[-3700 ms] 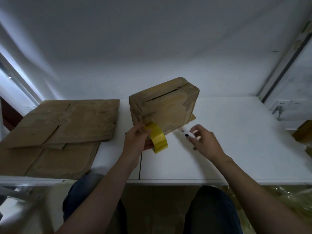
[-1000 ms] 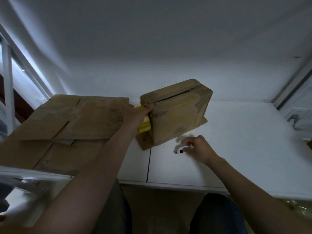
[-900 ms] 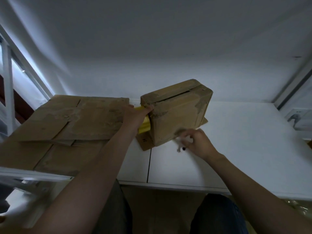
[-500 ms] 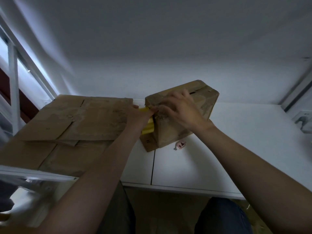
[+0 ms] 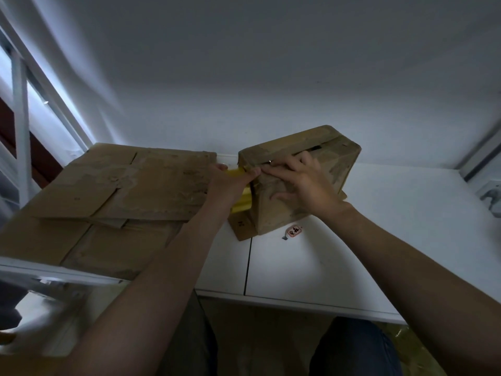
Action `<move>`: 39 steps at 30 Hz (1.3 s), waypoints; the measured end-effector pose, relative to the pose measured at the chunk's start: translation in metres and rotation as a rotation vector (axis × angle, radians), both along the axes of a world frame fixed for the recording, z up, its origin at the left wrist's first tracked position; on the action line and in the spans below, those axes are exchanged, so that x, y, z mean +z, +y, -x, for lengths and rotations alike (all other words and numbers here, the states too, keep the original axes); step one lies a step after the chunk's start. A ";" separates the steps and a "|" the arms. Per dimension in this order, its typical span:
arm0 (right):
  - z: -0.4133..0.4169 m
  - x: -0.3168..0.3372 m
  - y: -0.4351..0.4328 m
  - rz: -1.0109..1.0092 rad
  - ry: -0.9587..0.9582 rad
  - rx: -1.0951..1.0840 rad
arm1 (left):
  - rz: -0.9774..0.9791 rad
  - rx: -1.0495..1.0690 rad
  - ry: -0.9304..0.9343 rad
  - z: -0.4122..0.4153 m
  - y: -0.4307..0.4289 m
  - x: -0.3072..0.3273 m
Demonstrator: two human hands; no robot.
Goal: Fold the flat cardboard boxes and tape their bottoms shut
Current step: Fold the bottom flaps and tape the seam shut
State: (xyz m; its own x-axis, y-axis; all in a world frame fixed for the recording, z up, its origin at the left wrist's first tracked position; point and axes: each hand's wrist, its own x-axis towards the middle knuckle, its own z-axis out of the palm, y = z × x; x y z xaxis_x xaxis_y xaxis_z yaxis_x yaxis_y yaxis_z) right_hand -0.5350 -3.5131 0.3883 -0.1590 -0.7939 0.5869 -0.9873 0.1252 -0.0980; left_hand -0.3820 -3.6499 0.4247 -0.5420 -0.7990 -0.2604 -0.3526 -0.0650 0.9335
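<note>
A folded brown cardboard box (image 5: 336, 158) stands on the white table (image 5: 379, 240), its flap seam facing up. My left hand (image 5: 230, 183) holds a yellow tape roll (image 5: 242, 200) against the box's left side, thumb at the top corner. My right hand (image 5: 298, 183) lies spread over the box's near face, fingertips pressing along the top edge by the seam. Flat cardboard boxes (image 5: 122, 191) are stacked on the left.
A small utility knife with a red label (image 5: 292, 231) lies on the table just in front of the box. A white metal frame (image 5: 20, 131) rises at the far left. A wall socket (image 5: 490, 195) sits at the right edge.
My left hand carried the tape roll from the box's front to its left side. My right hand put down the small knife and moved up onto the box's top edge.
</note>
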 end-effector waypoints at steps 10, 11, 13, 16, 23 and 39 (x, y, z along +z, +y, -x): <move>-0.028 -0.006 -0.011 0.181 -0.184 -0.175 | -0.022 0.003 0.001 -0.002 0.000 0.000; -0.026 -0.009 -0.010 0.169 -0.146 -0.167 | -0.025 -0.004 0.004 -0.003 0.000 0.000; -0.025 -0.013 -0.006 0.114 -0.051 -0.163 | -0.023 -0.007 0.006 -0.003 0.000 0.001; -0.031 -0.011 -0.004 0.066 -0.042 -0.206 | -0.022 -0.006 0.009 -0.003 0.000 0.000; -0.056 -0.005 -0.025 0.195 -0.160 -0.435 | -0.005 -0.008 0.008 -0.002 -0.001 -0.002; 0.000 0.009 0.041 0.094 -0.074 -0.354 | 0.048 -0.065 0.016 0.007 -0.007 0.000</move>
